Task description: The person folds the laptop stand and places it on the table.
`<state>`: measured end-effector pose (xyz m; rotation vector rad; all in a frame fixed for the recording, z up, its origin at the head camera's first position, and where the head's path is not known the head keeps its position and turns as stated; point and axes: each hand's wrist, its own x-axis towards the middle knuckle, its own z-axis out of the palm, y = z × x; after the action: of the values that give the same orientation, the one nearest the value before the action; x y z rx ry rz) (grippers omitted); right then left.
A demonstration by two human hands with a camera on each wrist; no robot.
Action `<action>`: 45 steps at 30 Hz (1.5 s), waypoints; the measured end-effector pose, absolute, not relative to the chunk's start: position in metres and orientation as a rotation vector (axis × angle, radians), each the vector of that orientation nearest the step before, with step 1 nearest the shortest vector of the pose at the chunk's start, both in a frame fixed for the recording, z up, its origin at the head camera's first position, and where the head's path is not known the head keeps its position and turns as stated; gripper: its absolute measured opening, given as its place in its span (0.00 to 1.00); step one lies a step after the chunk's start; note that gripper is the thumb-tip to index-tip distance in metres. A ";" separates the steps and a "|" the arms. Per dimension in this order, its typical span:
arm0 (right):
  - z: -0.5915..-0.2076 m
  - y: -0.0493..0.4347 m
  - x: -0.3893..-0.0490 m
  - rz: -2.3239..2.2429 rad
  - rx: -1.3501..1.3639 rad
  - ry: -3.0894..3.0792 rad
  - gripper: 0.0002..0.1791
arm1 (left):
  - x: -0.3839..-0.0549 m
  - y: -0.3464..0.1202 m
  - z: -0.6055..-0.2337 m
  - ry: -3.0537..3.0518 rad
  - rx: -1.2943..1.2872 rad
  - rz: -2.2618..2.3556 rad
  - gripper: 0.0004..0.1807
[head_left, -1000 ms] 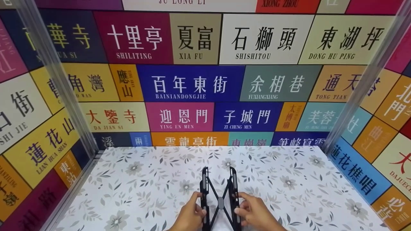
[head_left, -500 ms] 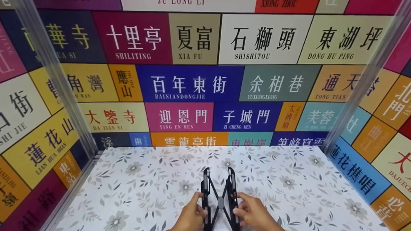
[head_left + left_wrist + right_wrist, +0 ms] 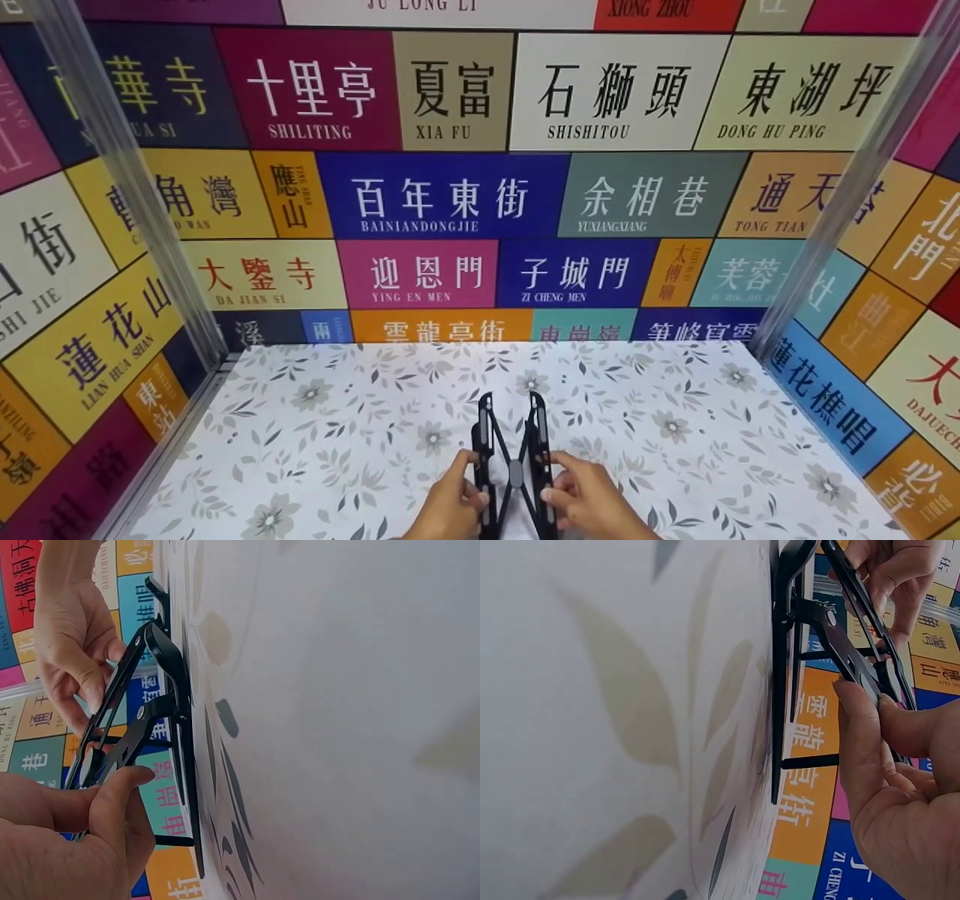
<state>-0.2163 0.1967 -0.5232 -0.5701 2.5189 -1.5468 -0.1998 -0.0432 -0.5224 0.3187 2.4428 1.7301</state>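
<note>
A black folding laptop stand (image 3: 516, 474) rests on the table, its two side rails joined by crossed bars at a grey hub. My left hand (image 3: 451, 501) pinches the left rail between thumb and fingers. On the opposite side, my right hand (image 3: 594, 501) has the right rail in a like pinch. Seen from the left wrist, the stand (image 3: 135, 739) has its upper arms tilted up off the base rails, and the left hand (image 3: 90, 836) holds one such arm. The right wrist view has the right hand (image 3: 900, 780) with thumb and fingers on its own arm of the stand (image 3: 836, 639).
The table (image 3: 360, 465) wears a white cover printed with grey flowers and leaves. Colourful panels (image 3: 450, 196) with Chinese place names line the back and sides. Transparent corner strips (image 3: 832, 202) rise at the table's left and right back corners.
Both hands have moved slightly inward, bringing the stand's two rails closer together and narrowing the cross between them. The hands keep their hold throughout.
</note>
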 end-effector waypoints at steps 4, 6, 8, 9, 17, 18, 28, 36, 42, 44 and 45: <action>-0.524 0.196 -0.216 -1.547 -0.568 2.513 0.26 | -0.200 -0.042 -0.523 2.439 0.320 1.729 0.27; -0.524 0.196 -0.216 -1.541 -0.568 2.517 0.26 | -0.201 -0.041 -0.523 2.420 0.315 1.737 0.27; -0.525 0.196 -0.216 -1.534 -0.566 2.523 0.26 | -0.201 -0.041 -0.523 2.399 0.312 1.745 0.27; -0.525 0.195 -0.216 -1.529 -0.568 2.528 0.25 | -0.202 -0.041 -0.523 2.389 0.310 1.748 0.27; -0.525 0.194 -0.216 -1.539 -0.571 2.530 0.26 | -0.202 -0.040 -0.522 2.345 0.310 1.761 0.26; -0.526 0.194 -0.216 -1.537 -0.569 2.531 0.26 | -0.201 -0.040 -0.522 2.340 0.314 1.763 0.26; -0.527 0.190 -0.217 -1.505 -0.583 2.549 0.24 | -0.201 -0.037 -0.522 2.320 0.312 1.772 0.25; -0.526 0.188 -0.217 -1.482 -0.581 2.556 0.25 | -0.202 -0.035 -0.522 2.317 0.303 1.780 0.25; -0.527 0.187 -0.217 -1.504 -0.572 2.544 0.26 | -0.202 -0.033 -0.521 2.313 0.303 1.777 0.26; -0.527 0.187 -0.216 -1.507 -0.571 2.540 0.27 | -0.203 -0.032 -0.522 2.319 0.315 1.778 0.26; -0.526 0.187 -0.216 -1.507 -0.572 2.540 0.26 | -0.203 -0.031 -0.522 2.322 0.320 1.780 0.26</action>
<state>-0.2164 0.1870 -0.5264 -0.5720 2.5396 -1.5069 -0.2026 -0.0314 -0.5222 0.3203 2.3223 1.7796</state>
